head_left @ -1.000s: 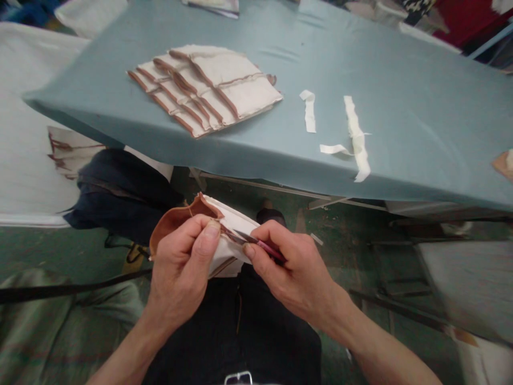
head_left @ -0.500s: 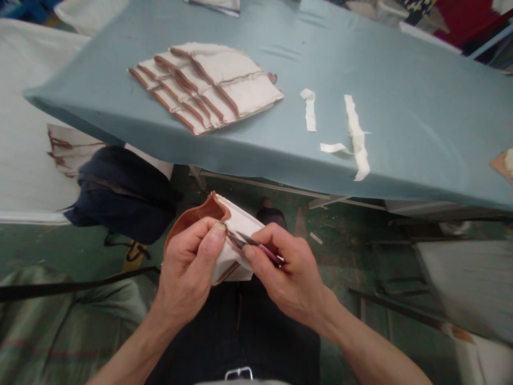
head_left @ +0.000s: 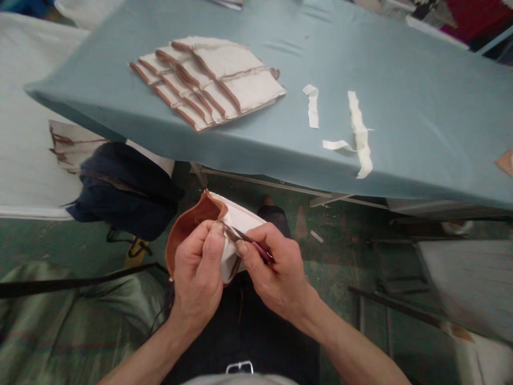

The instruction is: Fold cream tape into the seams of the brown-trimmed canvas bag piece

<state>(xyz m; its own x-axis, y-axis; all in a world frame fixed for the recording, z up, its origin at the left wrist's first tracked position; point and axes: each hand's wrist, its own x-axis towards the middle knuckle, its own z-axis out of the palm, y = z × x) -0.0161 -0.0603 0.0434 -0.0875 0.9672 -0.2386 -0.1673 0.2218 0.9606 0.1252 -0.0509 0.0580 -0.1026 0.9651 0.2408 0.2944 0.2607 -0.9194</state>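
Above my lap, my left hand (head_left: 200, 267) pinches the edge of a white cloth pouch (head_left: 244, 210) between thumb and fingers. The brown lining (head_left: 180, 227) shows at the pouch's mouth, which gapes to the left. Closed around a pair of small scissors (head_left: 262, 252) with a dark pink handle, my right hand (head_left: 280, 264) points the metal blades at the seam by my left thumb. The blade tips touch or nearly touch the cloth there; my fingers partly hide them.
A fanned stack of white pouches with brown edging (head_left: 240, 75) lies on the blue-covered table (head_left: 280, 155) ahead. White fabric strips (head_left: 363, 147) lie to its right. Left of my hands is a dark blue bag (head_left: 124, 187); a metal frame (head_left: 401, 305) stands at right.
The pouch has tilted slightly, showing more of its brown lining. My right hand and the scissors have shifted a little left, closer to my left hand. The view has moved slightly.
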